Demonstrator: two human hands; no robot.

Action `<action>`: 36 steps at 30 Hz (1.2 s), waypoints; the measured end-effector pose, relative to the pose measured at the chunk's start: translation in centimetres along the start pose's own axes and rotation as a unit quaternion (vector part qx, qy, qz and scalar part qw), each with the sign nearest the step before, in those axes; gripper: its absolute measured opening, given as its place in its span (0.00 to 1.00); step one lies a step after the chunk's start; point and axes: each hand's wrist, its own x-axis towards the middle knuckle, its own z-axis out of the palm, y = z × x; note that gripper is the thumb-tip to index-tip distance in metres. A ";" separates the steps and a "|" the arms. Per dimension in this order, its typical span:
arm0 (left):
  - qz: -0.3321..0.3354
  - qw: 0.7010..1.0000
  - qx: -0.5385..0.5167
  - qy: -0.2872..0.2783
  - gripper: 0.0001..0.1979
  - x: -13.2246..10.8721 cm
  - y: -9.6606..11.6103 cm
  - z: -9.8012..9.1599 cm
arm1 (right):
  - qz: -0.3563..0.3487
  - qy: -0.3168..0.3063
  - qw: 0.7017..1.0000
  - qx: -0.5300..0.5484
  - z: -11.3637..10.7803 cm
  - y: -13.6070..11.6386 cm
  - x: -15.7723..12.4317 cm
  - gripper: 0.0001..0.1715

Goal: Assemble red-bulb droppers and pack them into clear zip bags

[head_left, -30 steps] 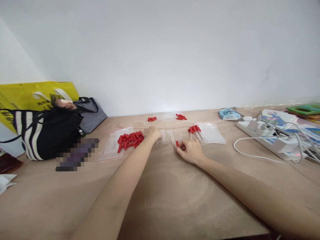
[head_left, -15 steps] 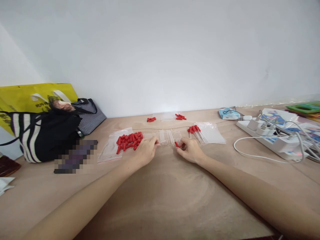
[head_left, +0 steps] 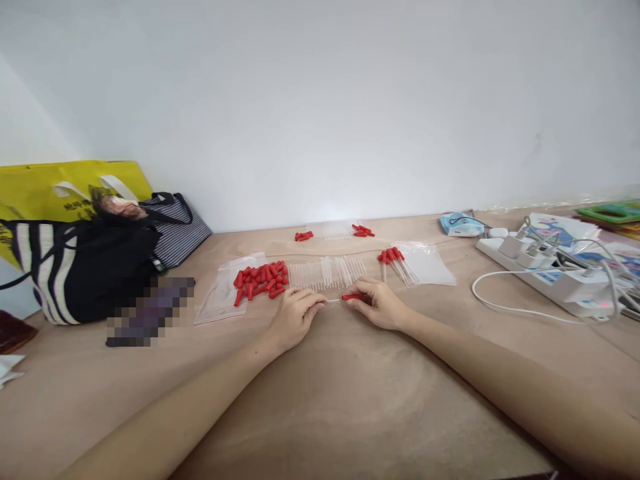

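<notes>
Between the fingertips of my left hand (head_left: 296, 317) is a thin clear glass tube (head_left: 333, 301), its tip sticking out to the right. My right hand (head_left: 379, 305) pinches a red rubber bulb (head_left: 351, 297), its narrow end facing the tube; a small gap separates the two. Just beyond my hands lies a row of loose glass tubes (head_left: 327, 270). A pile of red rubber bulbs (head_left: 260, 277) sits left of that row, on a clear zip bag (head_left: 220, 297). To the right, several droppers with red bulbs fitted (head_left: 395, 259) lie together.
A clear bag (head_left: 431, 265) lies beside the fitted droppers. Against the wall are more small bulbs (head_left: 304, 236) and tubes (head_left: 337, 230). On the right stand a white power strip (head_left: 545, 280) with cables and a blue mask (head_left: 460, 225). Bags (head_left: 100, 267) crowd the left.
My left hand has drawn back from the row with a glass tube. My right hand has turned the red bulb toward the left, and the hands now face each other nearer to me.
</notes>
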 end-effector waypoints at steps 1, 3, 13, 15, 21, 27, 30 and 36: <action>0.002 1.000 0.001 0.001 0.09 0.0 0.0 0.0 | -0.002 -0.005 1.000 0.010 0.1 -0.1 0.0 0.07; 0.003 1.000 0.002 -0.002 0.10 -0.1 0.0 0.0 | -0.003 -0.015 0.999 0.034 0.3 -0.2 0.1 0.06; 0.024 1.000 0.000 -0.007 0.11 -0.3 -0.3 0.1 | 0.025 -0.052 0.993 0.102 0.7 -0.6 -0.1 0.09; 0.026 1.000 0.004 -0.011 0.13 -0.3 -0.2 0.0 | 0.018 -0.054 0.993 0.100 0.7 -0.7 -0.1 0.09; 0.026 0.999 0.016 -0.032 0.15 -0.3 0.0 0.1 | -0.002 -0.038 0.995 0.094 0.8 -0.7 -0.2 0.10; 0.058 0.998 0.010 -0.020 0.14 -0.5 -0.2 0.5 | -0.032 -0.037 0.998 0.042 0.9 -0.6 -0.3 0.10; 0.074 0.997 0.008 -0.012 0.13 -0.6 -0.2 0.5 | -0.065 -0.031 0.997 0.007 0.9 -0.7 -0.4 0.10; 0.079 0.997 0.017 -0.005 0.13 -0.6 0.3 0.4 | -0.100 -0.014 0.994 -0.048 1.2 -0.7 -0.3 0.10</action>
